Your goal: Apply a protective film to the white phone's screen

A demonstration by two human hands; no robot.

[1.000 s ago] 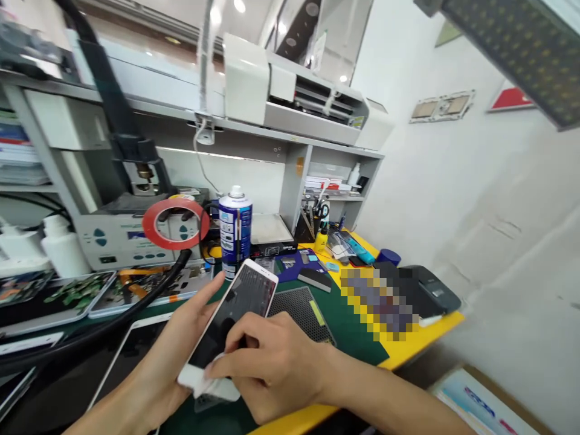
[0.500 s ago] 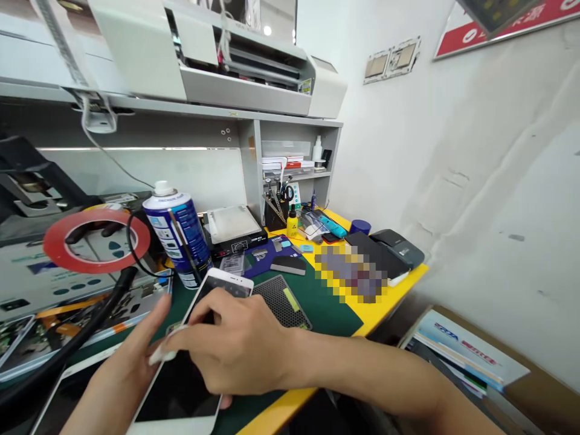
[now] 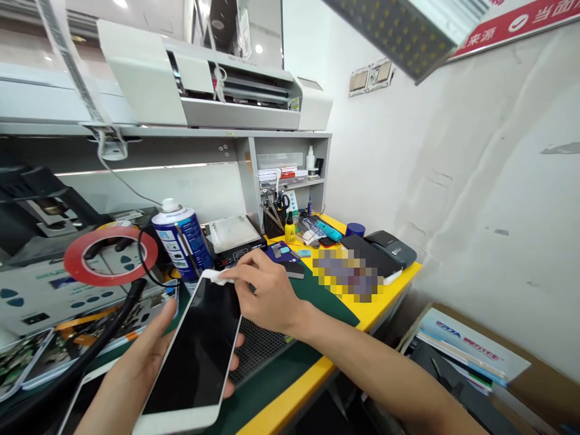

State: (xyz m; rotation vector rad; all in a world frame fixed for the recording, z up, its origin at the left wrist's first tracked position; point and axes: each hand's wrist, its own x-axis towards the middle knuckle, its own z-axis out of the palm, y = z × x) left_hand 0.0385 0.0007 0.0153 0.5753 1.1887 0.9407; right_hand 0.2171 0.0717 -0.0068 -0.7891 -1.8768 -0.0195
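Note:
A white smartphone [image 3: 194, 344] with a dark screen lies tilted in my left hand [image 3: 151, 356]. The left fingers wrap under it and show along its right edge. My right hand [image 3: 269, 287] pinches a small white wipe [image 3: 217, 277] against the phone's top end. Under my left forearm, a second white-framed phone [image 3: 84, 396] lies on the green mat. A black perforated pad [image 3: 260, 347] sits on the mat to the right of the held phone, partly covered by it.
A blue-and-white spray can [image 3: 181, 241] stands behind the phone, beside a roll of red tape [image 3: 111, 257]. Trays of circuit parts [image 3: 104, 329] lie at left. A yellow bottle [image 3: 290, 229] and a tool holder [image 3: 273, 222] stand farther back. A lamp [image 3: 408, 36] hangs at upper right.
My right hand has moved the wipe from the phone's left edge, about midway, up to its top end. More of the screen now shows. The camera view has shifted slightly.

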